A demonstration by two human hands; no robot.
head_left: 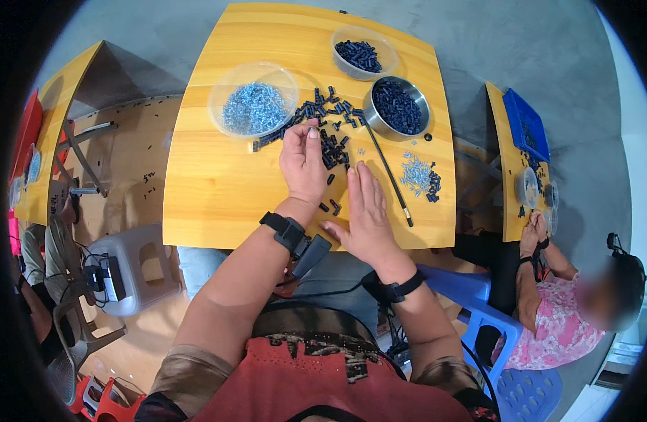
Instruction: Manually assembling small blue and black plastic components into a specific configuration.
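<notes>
My left hand (pixel 303 163) is raised over the middle of the yellow table, its thumb pressed to its curled fingers. Whatever those fingers may hold is too small or hidden to make out. To its right, my right hand (pixel 369 214) is stretched out over the table, fingers extended and thumb apart, with nothing seen in it. Short black tubular plastic parts (pixel 330 149) lie in a loose pile just beyond and between both hands. A few single black parts (pixel 335 207) lie nearer to me, between the wrists. A thin black rod (pixel 388 172) rests diagonally right of my right hand.
A clear tub (pixel 216 105) holds small silvery-blue pieces. Behind stand another clear tub (pixel 337 65) and a steel bowl (pixel 427 119), both with black parts. Small silvery pieces (pixel 415 174) lie scattered at right. A co-worker (pixel 559 302) sits at a neighbouring table (pixel 505 158).
</notes>
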